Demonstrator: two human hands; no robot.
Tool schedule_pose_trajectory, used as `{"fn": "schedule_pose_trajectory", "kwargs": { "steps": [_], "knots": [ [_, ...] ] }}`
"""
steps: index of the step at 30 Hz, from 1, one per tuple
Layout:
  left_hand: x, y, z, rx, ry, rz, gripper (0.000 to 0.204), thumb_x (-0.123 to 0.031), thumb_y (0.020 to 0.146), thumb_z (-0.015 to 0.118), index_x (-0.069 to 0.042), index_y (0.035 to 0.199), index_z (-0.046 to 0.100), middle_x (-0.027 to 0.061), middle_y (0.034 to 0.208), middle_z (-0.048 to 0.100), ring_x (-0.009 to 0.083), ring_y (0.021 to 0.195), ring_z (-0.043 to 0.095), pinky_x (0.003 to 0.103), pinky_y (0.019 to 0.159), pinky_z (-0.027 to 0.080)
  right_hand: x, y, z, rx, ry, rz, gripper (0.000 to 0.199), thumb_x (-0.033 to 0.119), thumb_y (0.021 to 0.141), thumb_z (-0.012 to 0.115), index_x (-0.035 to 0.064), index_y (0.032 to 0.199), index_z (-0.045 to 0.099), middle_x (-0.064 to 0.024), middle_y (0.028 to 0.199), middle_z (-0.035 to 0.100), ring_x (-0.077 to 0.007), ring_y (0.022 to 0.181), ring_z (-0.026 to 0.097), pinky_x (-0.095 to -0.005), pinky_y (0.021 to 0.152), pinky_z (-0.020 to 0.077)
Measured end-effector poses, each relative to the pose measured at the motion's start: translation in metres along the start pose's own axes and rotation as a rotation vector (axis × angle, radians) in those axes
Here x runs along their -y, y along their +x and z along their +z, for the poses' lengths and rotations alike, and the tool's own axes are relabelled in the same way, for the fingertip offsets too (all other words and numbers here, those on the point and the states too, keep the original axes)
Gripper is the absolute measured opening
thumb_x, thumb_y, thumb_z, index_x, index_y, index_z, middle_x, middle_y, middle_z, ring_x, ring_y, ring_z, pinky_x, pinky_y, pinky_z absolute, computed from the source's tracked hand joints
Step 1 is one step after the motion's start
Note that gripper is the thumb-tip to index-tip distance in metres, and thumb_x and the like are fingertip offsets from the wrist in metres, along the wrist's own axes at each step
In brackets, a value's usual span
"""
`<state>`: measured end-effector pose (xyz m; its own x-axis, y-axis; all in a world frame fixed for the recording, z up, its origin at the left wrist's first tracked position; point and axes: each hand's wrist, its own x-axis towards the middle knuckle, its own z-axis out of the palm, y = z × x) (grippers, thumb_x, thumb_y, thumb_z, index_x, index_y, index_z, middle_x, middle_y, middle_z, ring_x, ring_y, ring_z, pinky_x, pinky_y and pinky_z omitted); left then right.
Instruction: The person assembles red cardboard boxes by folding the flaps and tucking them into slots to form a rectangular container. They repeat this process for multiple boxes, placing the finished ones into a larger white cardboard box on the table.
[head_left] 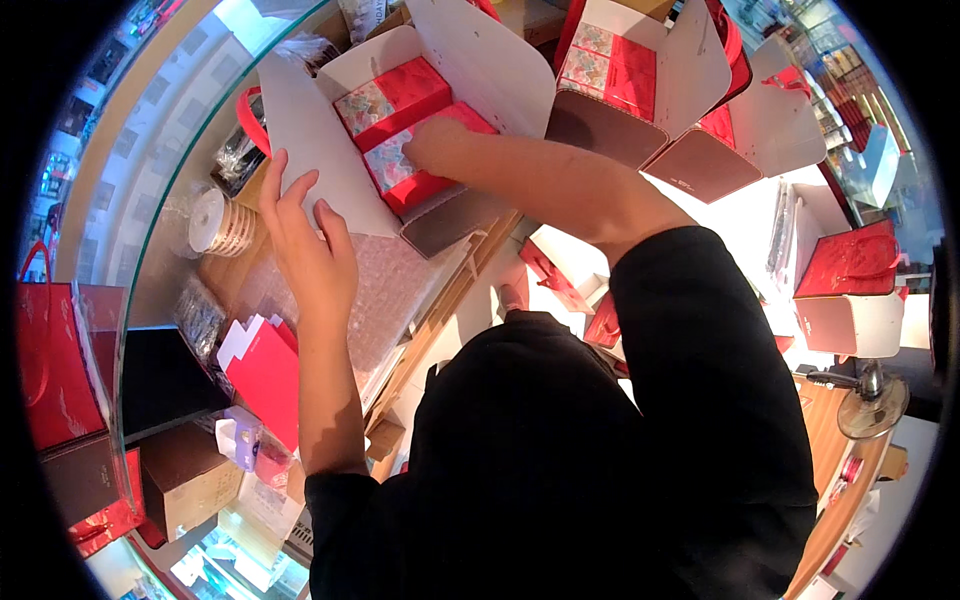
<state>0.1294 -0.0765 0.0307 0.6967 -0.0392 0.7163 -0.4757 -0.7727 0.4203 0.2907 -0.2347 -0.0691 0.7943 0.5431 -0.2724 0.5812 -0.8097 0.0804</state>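
A large gift box [345, 185] stands with its white flaps spread apart. Two small red boxes with patterned ends lie side by side in it, the far one [400, 95] and the near one [420, 170]. My right hand [435, 147] reaches in from the right, fingers curled down onto the near red box; the fingertips are partly hidden. Beside the left white flap [325, 140], my left hand [305, 235] is raised with its fingers apart and holds nothing. Whether its fingertips touch that flap I cannot tell.
Further open gift boxes [700, 165] stand at the far right, one with red patterned boxes [610, 70] inside. A ribbon spool [215, 222], a flat red carton [262, 375] and a brown cardboard box [185, 480] are on the left. A glass edge [130, 245] curves along that side.
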Motion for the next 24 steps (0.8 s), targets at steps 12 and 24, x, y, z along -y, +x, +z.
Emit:
{"fn": "schedule_pose_trajectory", "kwargs": {
  "steps": [12, 24],
  "knots": [
    [-0.002, 0.005, -0.005, 0.05, 0.04, 0.073, 0.028, 0.007, 0.079, 0.047, -0.001, 0.105, 0.05, 0.0212, 0.134, 0.04, 0.0369, 0.123, 0.041, 0.042, 0.098, 0.035, -0.007, 0.054, 0.013, -0.021, 0.179, 0.102, 0.032, 0.019, 0.087, 0.053, 0.0106, 0.118, 0.052, -0.0179, 0.112, 0.054, -0.0324, 0.096, 0.061, -0.0464, 0.065, 0.0527],
    [0.0, 0.001, -0.001, 0.025, 0.038, 0.016, 0.027, 0.006, 0.079, 0.049, -0.001, 0.104, 0.052, 0.0219, 0.135, 0.039, 0.0381, 0.12, 0.044, 0.041, 0.095, 0.038, 0.015, 0.034, 0.022, -0.073, -0.137, -0.013, 0.075, 0.016, 0.081, 0.061, 0.0106, 0.144, 0.02, -0.0238, 0.144, 0.022, -0.0422, 0.126, 0.034, -0.0651, 0.086, 0.0395]
  ]
}}
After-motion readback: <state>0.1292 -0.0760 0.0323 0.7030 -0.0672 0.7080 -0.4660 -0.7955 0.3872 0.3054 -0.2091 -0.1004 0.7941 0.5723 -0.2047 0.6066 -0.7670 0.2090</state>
